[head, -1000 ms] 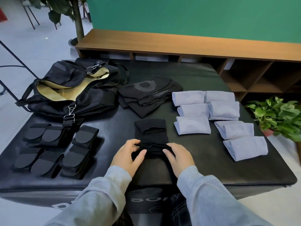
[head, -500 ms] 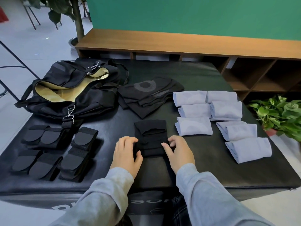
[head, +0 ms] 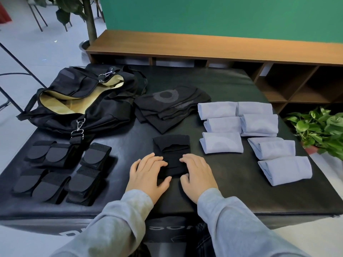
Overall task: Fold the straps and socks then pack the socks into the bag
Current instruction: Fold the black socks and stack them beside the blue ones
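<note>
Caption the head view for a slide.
Both hands, left and right, press a folded black sock between folded straps and light blue socks; open bag behind.

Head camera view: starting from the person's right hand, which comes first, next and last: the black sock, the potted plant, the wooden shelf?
1. Black sock: under the fingers of the right hand, just to its left.
2. Potted plant: off the table's right edge.
3. Wooden shelf: farthest, along the green wall behind the table.
</note>
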### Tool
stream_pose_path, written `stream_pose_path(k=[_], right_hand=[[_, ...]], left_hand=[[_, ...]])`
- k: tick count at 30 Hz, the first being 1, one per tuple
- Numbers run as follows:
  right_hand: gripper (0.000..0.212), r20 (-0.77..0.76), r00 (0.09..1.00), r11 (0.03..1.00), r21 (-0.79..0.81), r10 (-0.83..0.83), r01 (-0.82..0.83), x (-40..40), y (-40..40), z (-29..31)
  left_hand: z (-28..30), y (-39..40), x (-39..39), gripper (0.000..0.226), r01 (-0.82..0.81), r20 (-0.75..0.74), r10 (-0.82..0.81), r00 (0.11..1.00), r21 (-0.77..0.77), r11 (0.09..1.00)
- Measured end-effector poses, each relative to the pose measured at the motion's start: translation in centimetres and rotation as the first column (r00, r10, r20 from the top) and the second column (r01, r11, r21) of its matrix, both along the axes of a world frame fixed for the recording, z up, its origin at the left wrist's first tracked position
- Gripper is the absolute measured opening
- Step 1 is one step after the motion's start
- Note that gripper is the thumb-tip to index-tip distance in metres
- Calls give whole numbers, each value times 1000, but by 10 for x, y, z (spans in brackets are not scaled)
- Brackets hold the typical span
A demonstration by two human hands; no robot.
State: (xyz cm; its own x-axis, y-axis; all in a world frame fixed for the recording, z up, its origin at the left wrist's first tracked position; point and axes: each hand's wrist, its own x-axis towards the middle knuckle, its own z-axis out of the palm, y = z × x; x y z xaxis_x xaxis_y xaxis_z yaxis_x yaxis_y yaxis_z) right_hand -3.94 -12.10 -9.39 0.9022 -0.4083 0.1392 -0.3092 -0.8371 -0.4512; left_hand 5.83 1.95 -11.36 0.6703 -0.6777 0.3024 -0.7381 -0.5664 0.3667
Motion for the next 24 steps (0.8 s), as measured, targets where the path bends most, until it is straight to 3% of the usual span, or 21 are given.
stream_pose_path(k=[7, 14, 20, 24], right_hand=[[20, 92, 992, 986, 151, -83, 68, -3, -2, -2], [23, 256, 961, 986, 150, -109, 72, -9, 3, 0], [21, 123, 989, 967, 247, -85, 53, -9, 2, 5], [19, 27, 992, 968, 223, -123, 114, -4, -2, 8]], left_hand=[[0, 3, -1, 24, -56, -60, 46, 997, -178, 982], [6, 11, -5, 10, -12, -182, -59, 981, -364, 931], [9, 12, -5, 8, 72, -260, -160, 952, -318, 946], [9, 11, -2, 8, 3, -392, -112, 913, -269, 963]])
